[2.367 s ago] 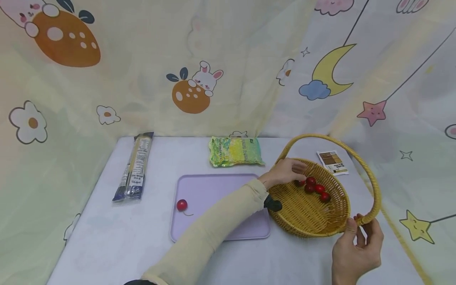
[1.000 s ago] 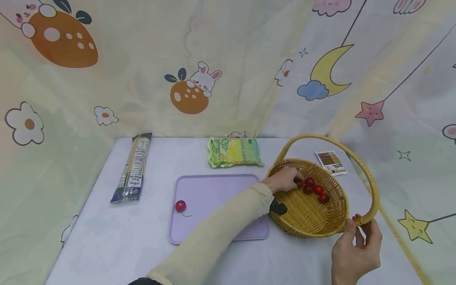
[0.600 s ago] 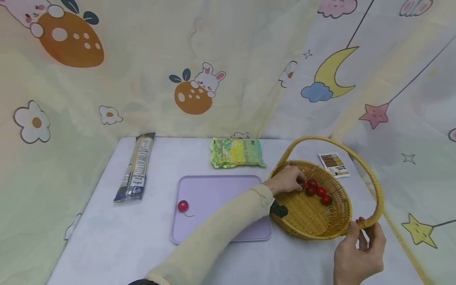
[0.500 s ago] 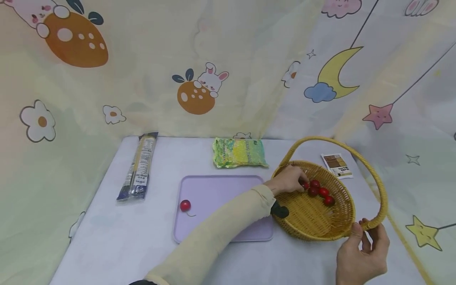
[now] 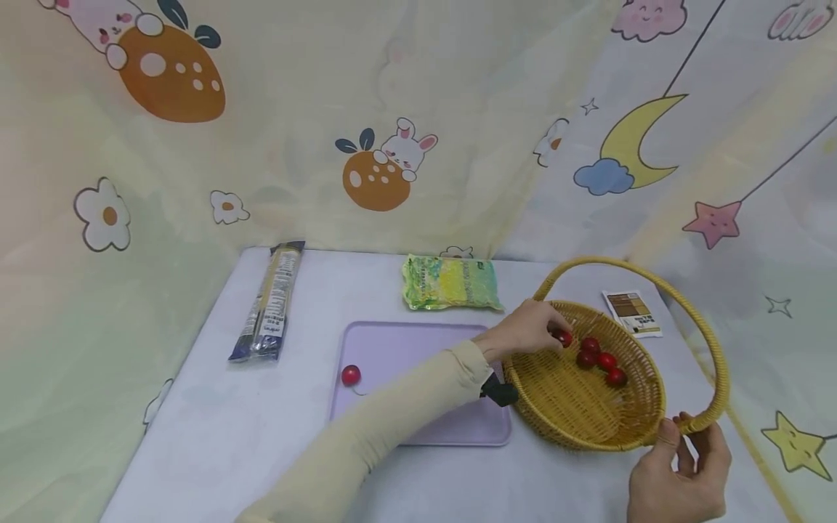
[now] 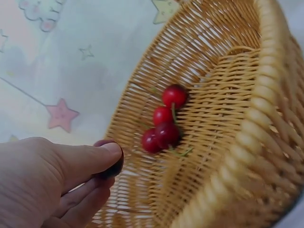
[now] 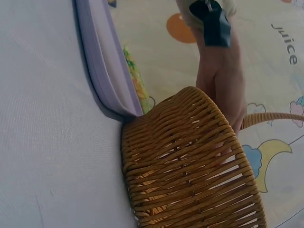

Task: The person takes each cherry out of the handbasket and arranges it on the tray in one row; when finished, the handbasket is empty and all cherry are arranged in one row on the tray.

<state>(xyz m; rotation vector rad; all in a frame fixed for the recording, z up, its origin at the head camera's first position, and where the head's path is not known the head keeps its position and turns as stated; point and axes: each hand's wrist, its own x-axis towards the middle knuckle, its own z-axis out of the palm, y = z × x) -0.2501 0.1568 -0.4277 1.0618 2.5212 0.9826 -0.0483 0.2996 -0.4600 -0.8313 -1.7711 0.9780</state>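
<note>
My left hand [image 5: 523, 330] reaches over the left rim of a yellow wicker basket [image 5: 569, 418]. It pinches a dark red cherry [image 6: 114, 164] between thumb and fingers, as the left wrist view shows. Several other cherries [image 6: 166, 134] lie together inside the basket, some with green stems. My right hand [image 5: 683, 472] grips the basket at its near right rim, by the foot of the arched handle [image 5: 716, 349]. One red cherry [image 5: 351, 375] with a stem lies on a lilac tray [image 5: 418, 332], left of the basket; my left sleeve crosses part of this tray.
A long clear-and-navy packet [image 5: 269, 305] lies at the table's left. Behind the tray is a green-yellow packet [image 5: 451, 283], and a small brown-and-white sachet [image 5: 632, 314] lies behind the basket. Patterned fabric [image 5: 288, 94] hangs around the white table.
My left hand came down with loose fingers to the leftmost cherry in the basket, took hold of it and raised it slightly. The right hand kept its grip; the head view shifted.
</note>
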